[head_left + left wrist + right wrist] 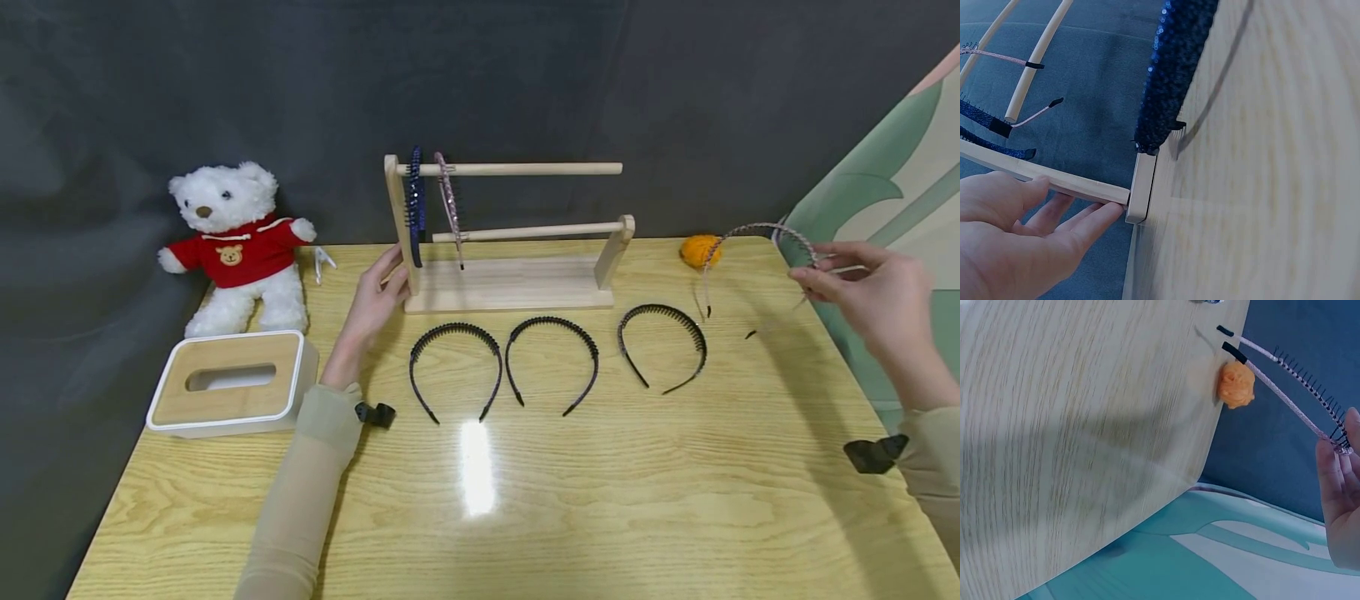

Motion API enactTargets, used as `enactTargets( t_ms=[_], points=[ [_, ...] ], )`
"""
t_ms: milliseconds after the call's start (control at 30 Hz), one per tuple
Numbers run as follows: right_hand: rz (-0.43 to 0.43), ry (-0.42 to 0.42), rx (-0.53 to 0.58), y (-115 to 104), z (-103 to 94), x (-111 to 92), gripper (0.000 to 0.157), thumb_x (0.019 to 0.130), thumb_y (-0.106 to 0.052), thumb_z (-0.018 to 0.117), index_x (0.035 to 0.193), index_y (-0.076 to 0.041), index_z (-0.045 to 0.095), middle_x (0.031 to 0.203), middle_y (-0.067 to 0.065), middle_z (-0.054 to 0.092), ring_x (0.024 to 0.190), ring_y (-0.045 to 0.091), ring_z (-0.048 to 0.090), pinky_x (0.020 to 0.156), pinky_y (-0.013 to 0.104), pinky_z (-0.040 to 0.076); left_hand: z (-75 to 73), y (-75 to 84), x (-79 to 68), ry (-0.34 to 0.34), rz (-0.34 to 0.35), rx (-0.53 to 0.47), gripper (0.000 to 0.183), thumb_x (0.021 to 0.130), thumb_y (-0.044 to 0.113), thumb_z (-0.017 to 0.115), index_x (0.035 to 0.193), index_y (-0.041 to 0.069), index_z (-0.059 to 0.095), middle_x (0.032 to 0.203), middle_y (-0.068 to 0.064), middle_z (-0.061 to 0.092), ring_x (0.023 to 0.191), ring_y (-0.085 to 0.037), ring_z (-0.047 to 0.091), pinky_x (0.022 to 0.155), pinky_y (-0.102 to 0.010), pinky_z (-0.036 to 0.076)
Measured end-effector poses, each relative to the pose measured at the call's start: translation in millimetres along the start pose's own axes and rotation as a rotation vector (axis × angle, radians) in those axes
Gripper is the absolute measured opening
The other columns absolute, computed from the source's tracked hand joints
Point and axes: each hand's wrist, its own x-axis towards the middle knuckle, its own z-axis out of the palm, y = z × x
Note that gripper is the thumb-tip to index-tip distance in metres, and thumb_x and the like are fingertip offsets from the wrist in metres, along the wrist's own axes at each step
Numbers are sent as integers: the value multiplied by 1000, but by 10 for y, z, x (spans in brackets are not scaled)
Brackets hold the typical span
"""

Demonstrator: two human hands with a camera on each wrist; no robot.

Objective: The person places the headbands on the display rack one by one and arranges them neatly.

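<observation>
My left hand (pixel 375 292) grips the left upright of a wooden rack (pixel 510 287); in the left wrist view the thumb lies on one side of the upright and fingers on the other. On the rack's upper bar hang a navy sequined headband (pixel 416 200) and a pink glittery headband (pixel 448 196). Off to the right, my right hand (pixel 885 287) pinches a thin pink headband (pixel 1285 399) with black teeth, raised above the table by its curved top. Three dark toothed headbands (pixel 455 327) (pixel 551 321) (pixel 660 308) lie in a row before the rack.
A white teddy bear (pixel 236 258) in a red sweater sits at the back left, behind a tissue box (pixel 225 421). Beside the bear is a small white clip (pixel 322 262). An orange ball-like object (pixel 697 250) lies near the table's far right edge.
</observation>
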Motion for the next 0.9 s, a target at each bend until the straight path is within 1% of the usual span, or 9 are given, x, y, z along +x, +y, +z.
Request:
enactTargets(
  t_ms=[167,267,367,500,633,733,800,900],
  points=[
    [5,24,47,-76,21,-20,27,97,-14,82,121,-22,72,86,-29,62,67,-15,64,59,5,56,-4,2,-1,2,-4,7,54,115,3,42,168,6,31,171,-19,33,150,-42,43,122,-45,43],
    [-1,30,55,-109,33,-32,27,97,-14,82,120,-23,72,87,-28,63,68,-15,63,59,5,56,-2,10,-5,1,-6,7,54,115,3,42,168,6,31,171,-19,32,150,-42,43,122,-45,43],
    [-13,35,45,-148,41,-45,27,97,-15,82,117,-30,71,88,-28,62,69,-15,63,59,5,55,0,8,-1,1,-4,-3,54,115,2,42,168,5,31,171,-20,32,150,-42,42,123,-45,42],
    [-32,42,23,-234,55,-61,30,97,-16,82,114,-37,69,87,-31,61,67,-16,61,59,3,53,-9,-9,5,-2,4,-9,54,115,2,42,168,5,31,171,-20,32,150,-42,42,123,-45,42],
    [-44,46,44,-328,72,-74,33,96,-11,83,113,-35,68,86,-32,62,68,-15,61,59,3,52,-19,-22,9,-5,5,-8,54,115,3,41,168,6,31,171,-20,32,150,-41,42,123,-44,42],
    [-55,41,79,-394,84,-84,35,95,-7,82,112,-34,68,88,-29,63,67,-14,63,60,4,55,-16,-24,8,-3,1,-12,54,115,4,42,168,6,31,171,-19,32,150,-41,42,123,-44,42],
    [-64,38,84,-440,91,-92,35,95,-7,82,113,-34,68,88,-27,63,67,-13,63,60,4,55,-13,-23,6,-4,-2,-12,55,116,4,41,169,6,30,171,-19,31,150,-41,42,123,-45,41],
    [-81,33,104,-509,105,-93,33,95,-6,82,114,-29,69,89,-23,64,66,-11,64,61,5,56,-8,-17,2,-7,0,-10,55,116,4,41,169,7,29,172,-19,31,151,-42,41,124,-47,40]
  ],
)
